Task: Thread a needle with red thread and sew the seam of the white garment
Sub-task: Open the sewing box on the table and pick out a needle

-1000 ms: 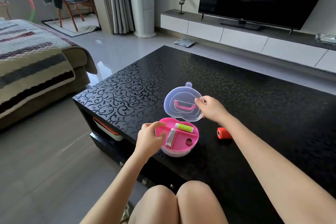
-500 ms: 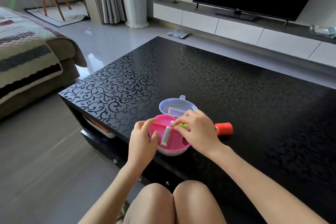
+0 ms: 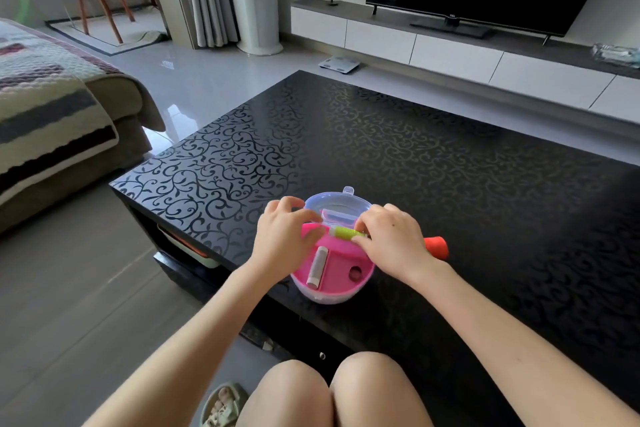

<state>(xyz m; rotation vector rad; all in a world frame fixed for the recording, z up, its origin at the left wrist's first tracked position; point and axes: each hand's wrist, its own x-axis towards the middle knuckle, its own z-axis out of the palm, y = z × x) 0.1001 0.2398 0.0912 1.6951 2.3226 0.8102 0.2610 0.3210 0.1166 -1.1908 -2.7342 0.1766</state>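
Note:
A pink sewing box (image 3: 341, 282) stands near the front edge of the black table (image 3: 450, 163), its clear lid (image 3: 341, 203) folded open behind it. In its tray lie a white spool (image 3: 317, 265) and a green spool (image 3: 344, 233). My left hand (image 3: 285, 236) grips the box's left rim, thumb across the pink tray. My right hand (image 3: 391, 239) pinches the right end of the green spool between thumb and fingers. The red thread spool (image 3: 437, 246) lies on the table just right of the box, partly behind my right wrist. I see no needle and no white garment.
The table has a shelf below holding a container (image 3: 187, 246). A sofa with a striped blanket (image 3: 52, 121) stands to the left. A television on a low cabinet (image 3: 450, 45) lines the far wall. My knees (image 3: 332, 392) are below the table's edge.
My right hand left the lid and came down onto the green spool. The lid has dropped back flat. My left hand slid farther up the box's left rim.

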